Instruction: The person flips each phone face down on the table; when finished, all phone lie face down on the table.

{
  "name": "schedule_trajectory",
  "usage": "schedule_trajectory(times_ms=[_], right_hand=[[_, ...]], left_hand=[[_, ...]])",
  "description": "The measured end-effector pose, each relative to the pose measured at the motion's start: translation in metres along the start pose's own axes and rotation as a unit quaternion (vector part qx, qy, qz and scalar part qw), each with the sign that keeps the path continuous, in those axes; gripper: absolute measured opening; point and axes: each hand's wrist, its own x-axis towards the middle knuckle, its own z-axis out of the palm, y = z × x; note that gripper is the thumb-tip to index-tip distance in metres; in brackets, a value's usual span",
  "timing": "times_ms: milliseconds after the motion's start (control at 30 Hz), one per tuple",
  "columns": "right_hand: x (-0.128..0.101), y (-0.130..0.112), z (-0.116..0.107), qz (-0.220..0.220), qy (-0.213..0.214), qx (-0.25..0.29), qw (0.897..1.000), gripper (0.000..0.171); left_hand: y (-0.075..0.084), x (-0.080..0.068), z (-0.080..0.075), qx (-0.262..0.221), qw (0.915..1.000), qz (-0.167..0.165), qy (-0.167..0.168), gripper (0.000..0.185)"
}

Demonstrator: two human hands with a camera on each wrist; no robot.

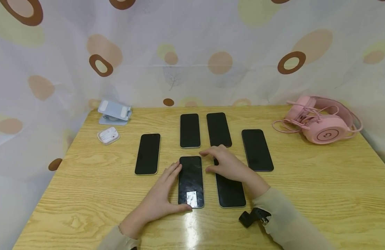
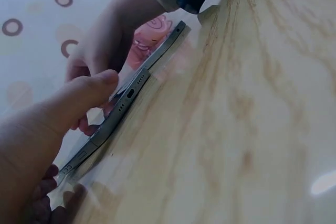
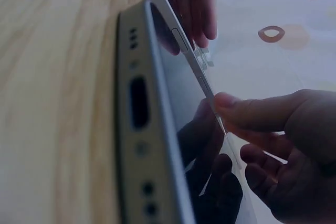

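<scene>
The left hand point(image 1: 159, 198) lies along the left edge of the near centre phone point(image 1: 191, 181), thumb curled against its near end and fingers straight along its side, so it grips the phone lightly at the edge. The right hand point(image 1: 227, 163) hovers with relaxed, spread fingers, thumb touching the phone's far right edge, palm over the far end of a second near phone point(image 1: 229, 191) just right of it. Both phones lie flat on the wooden surface point(image 1: 320, 187). Farther off lie four more phones point(image 1: 190, 130) in an arc. Earbuds case point(image 1: 108, 135) and a folding stand point(image 1: 114, 111) sit far left; pink headphones point(image 1: 320, 121) far right.
</scene>
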Motion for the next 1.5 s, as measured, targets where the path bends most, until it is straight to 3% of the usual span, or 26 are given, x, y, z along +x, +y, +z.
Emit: schedule_trajectory(times_ms=[333,533,967,1233,1500], right_hand=[[0.017,-0.007,0.001,0.011,-0.057,-0.057,0.997,0.059],[0.025,-0.007,-0.001,0.004,-0.070,-0.071,0.995,0.060],[0.026,0.003,-0.004,-0.004,-0.056,0.025,0.998,0.054],[0.025,-0.006,-0.010,-0.002,-0.031,0.086,0.996,0.054],[0.027,-0.018,-0.006,-0.019,-0.006,0.111,0.994,0.051]], left_hand=[[-0.002,-0.001,-0.002,0.049,0.9980,0.039,-0.012,0.121],[-0.002,0.000,-0.001,0.060,0.9971,0.044,-0.018,0.117],[-0.002,-0.001,-0.001,0.061,0.9965,0.056,-0.013,0.115],[-0.003,0.000,-0.001,0.060,0.9948,0.083,-0.005,0.113],[-0.005,-0.001,0.001,0.062,0.9933,0.098,-0.001,0.110]])
